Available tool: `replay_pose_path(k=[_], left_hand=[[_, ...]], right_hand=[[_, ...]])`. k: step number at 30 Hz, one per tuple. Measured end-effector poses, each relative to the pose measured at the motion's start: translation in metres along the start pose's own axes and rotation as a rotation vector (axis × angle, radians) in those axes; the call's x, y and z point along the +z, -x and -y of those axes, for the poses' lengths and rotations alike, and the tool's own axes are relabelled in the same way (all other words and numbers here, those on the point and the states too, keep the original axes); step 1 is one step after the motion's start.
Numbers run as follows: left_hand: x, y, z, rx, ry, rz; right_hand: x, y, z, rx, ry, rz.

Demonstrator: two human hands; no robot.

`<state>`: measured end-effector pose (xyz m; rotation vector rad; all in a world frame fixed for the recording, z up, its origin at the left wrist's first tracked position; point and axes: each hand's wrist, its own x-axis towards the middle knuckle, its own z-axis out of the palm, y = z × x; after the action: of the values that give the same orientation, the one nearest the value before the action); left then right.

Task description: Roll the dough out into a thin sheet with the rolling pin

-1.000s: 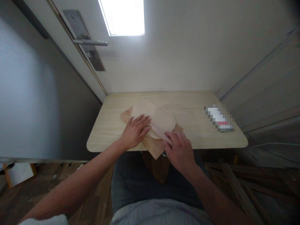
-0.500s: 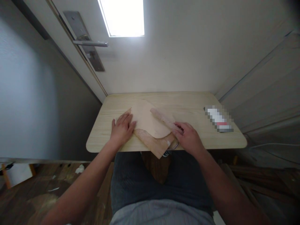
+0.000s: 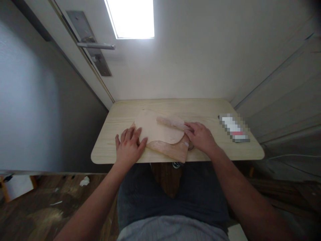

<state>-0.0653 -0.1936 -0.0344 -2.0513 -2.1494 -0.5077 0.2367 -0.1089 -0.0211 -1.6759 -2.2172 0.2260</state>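
Note:
A pale sheet of what looks like rolled-out dough (image 3: 147, 125) lies over a thin tan wooden board (image 3: 173, 150), whose near corner reaches the table's front edge. My left hand (image 3: 129, 145) rests with spread fingers on the left corner of the board and the edge of the sheet. Fingers of my right hand (image 3: 202, 137) are wrapped round the right end of a slim, whitish rolling pin (image 3: 170, 122). The pin lies slantwise across the sheet's right part. Beside the board's right corner, partly under my right wrist, is a small round thing I cannot make out.
The light wooden table (image 3: 110, 137) stands against a white door with a metal handle (image 3: 96, 46). A blurred-out flat object, perhaps a phone (image 3: 234, 129), lies at the table's right. Crumpled white paper (image 3: 84, 181) is on the floor at left.
The board and sheet have turned, their near corner swinging right and away from me. The pin lies flatter, and my right hand is slightly farther forward. My left hand has shifted slightly nearer, fingers more spread.

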Motion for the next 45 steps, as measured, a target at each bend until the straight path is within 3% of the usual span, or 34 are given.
replay_pose_path(k=[12, 18, 25, 32, 45], left_hand=[[0.005, -0.001, 0.012, 0.018, 0.132, -0.028], [0.003, -0.010, 0.022, 0.003, 0.139, -0.042], [0.008, -0.012, 0.031, 0.081, 0.207, -0.088], [0.009, -0.011, 0.037, 0.097, 0.237, -0.124], [0.003, -0.009, 0.033, 0.175, 0.234, -0.066]], right_hand=[[0.004, -0.004, 0.004, 0.004, 0.063, -0.028], [0.018, 0.003, 0.005, 0.012, 0.065, -0.152], [0.035, 0.006, 0.001, -0.021, 0.078, -0.294], [0.037, 0.006, 0.001, -0.024, 0.074, -0.306], [0.036, 0.010, 0.003, -0.023, 0.028, -0.320]])
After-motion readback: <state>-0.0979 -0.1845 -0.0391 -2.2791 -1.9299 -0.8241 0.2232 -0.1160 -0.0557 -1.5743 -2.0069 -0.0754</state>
